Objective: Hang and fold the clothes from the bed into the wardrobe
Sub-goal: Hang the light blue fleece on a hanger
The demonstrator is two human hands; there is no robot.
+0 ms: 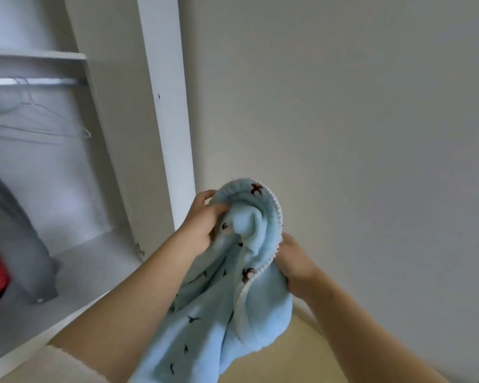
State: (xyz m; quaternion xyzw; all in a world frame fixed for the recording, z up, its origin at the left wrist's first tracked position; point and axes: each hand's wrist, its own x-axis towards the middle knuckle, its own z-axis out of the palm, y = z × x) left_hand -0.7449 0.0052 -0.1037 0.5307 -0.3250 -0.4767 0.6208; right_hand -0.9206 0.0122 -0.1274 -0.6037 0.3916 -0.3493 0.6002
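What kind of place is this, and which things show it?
Probably a bedroom, at an open white wardrobe: a rail carries wire hangers, a grey garment hangs inside, and the left hand and right hand grip a light blue garment.

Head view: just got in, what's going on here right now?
A person stands beside the open wardrobe with a light blue garment bunched up in front of the wall. The left grip clutches the bunched top, and the right grip holds the white-trimmed edge lower down. It is neither folded nor hung yet. Inside, bare wire hangers hang on the rail, next to a grey garment.
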